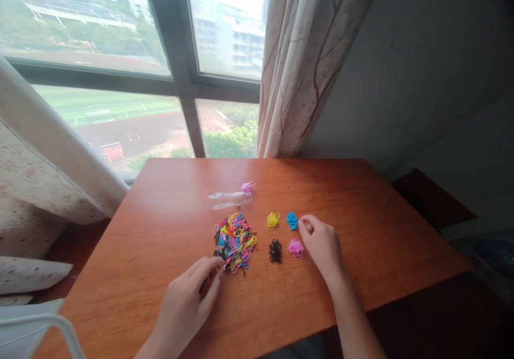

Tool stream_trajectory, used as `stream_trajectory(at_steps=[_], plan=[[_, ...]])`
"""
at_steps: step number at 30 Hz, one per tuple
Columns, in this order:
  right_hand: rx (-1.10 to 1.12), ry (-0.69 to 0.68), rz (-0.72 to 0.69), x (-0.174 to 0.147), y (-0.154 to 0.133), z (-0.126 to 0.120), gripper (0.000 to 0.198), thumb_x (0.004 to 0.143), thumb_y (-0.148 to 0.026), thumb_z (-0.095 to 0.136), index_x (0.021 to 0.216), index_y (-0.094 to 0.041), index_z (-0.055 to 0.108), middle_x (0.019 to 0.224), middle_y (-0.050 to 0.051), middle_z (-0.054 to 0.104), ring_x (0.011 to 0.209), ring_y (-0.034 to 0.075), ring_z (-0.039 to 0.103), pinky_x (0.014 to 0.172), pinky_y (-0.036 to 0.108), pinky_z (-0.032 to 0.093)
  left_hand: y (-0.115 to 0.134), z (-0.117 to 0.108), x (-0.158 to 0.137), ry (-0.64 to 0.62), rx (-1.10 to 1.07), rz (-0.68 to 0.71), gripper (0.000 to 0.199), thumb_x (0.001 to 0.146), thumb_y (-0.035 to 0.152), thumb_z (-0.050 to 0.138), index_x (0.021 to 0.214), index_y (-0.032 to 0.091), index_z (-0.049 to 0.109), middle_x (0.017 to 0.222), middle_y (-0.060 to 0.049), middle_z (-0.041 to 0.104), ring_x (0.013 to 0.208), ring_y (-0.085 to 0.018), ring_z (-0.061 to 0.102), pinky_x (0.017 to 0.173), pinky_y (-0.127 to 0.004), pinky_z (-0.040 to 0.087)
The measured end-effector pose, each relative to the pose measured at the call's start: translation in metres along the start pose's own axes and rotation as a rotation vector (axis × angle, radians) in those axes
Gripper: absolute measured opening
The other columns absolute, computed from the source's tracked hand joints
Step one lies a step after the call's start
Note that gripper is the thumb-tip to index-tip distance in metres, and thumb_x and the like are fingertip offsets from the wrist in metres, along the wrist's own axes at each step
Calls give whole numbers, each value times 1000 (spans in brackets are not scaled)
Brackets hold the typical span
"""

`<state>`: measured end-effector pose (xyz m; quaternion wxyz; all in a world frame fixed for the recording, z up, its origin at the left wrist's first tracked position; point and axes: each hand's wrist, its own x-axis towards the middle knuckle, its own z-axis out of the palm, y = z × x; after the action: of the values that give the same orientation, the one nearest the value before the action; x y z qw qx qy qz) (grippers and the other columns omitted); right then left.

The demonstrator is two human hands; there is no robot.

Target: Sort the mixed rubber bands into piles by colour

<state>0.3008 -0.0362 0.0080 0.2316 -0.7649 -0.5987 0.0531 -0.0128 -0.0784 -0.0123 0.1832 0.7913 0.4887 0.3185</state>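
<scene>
Bands (229,233) are lying in a loose heap of many colours on the table (160,225), left of four small piles that are each keeping to one colour. The yellow pile (273,220) and the blue pile (292,220) are forming the far row; the black pile (275,251) and the pink pile (296,247) are sitting on the near side, black to the left, pink to the right.

The left hand (190,289) is reaching to the near left edge of the heap, its thumb and forefinger standing close together by a reddish band; whether they are gripping it, I cannot tell. The right hand (323,244) is bending in from the right, its fingertips drawn together and meeting the right edge of the blue pile; whether a band is sitting between them, I cannot tell.

Beyond the heap, a clear bottle (225,201) is lying on its side, its neck pointing right, and a pink cap (246,187) with a loop is resting just beside that neck. Behind the table, a window (187,85) is looking out on a sports field (132,104), and patterned curtains (289,53) are hanging at both sides.
</scene>
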Motion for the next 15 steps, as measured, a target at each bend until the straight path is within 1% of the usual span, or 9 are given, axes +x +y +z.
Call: stream_trajectory(at_steps=[5, 9, 12, 15], plan=[[-42, -49, 39, -1, -2, 1, 13, 89, -27, 58, 86, -26, 71, 64, -2, 66, 62, 16, 59, 55, 24, 26, 2, -1, 1, -2, 10, 10, 15, 94, 25, 49, 103, 24, 62, 86, 1, 73, 68, -12, 69, 61, -18, 53], [-58, -56, 31, 0, -2, 0, 14, 90, -28, 57, 88, -26, 71, 68, -1, 68, 63, 17, 60, 56, 25, 27, 2, 0, 2, 2, 15, 10, 15, 94, 25, 49, 103, 24, 61, 87, 0, 73, 70, -13, 70, 62, -18, 54], [-28, -20, 16, -1, -1, -1, 18, 91, -29, 55, 89, -26, 72, 70, 0, 70, 65, 17, 62, 57, 25, 29, 2, -1, 2, -7, 12, 1, 16, 94, 26, 49, 103, 24, 62, 88, 0, 73, 70, -13, 70, 62, -19, 54], [35, 37, -22, -8, -2, -2, 21, 92, -31, 52, 87, -24, 71, 68, 1, 69, 65, 18, 63, 59, 25, 32, 2, -1, 2, -14, 9, -15, 16, 94, 26, 49, 103, 24, 62, 89, -1, 73, 71, -14, 70, 63, -19, 54]])
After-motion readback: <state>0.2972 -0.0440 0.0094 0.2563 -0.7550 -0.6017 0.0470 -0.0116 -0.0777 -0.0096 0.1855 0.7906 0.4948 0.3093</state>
